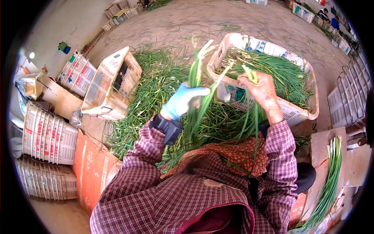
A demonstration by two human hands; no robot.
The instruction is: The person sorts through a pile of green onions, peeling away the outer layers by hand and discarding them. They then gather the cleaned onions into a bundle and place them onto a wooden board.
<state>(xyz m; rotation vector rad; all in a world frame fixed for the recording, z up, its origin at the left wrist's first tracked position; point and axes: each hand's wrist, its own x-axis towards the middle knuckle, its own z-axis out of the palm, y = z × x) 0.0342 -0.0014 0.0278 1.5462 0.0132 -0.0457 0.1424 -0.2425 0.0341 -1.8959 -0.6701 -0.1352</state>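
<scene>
My left hand [183, 99], in a light blue glove, is closed around a bunch of green onions [194, 72]. Their pale ends point up and away from me, and the green leaves hang below. My bare right hand [261, 91] has its fingers curled on a few green onion stalks [250, 74]. Pale ends stick out above those fingers, while long leaves dangle toward my lap. Beneath both hands, a heap of loose green leaves [156, 84] spreads over the floor and against my patterned apron [237, 158].
A white crate [288, 111] of green onions stands ahead on the right. Another crate [104, 93] is tipped at the left, near stacked crates [48, 136]. Long green onions [331, 167] lie on a board [318, 150] at my right. Other people [329, 18] sit far off.
</scene>
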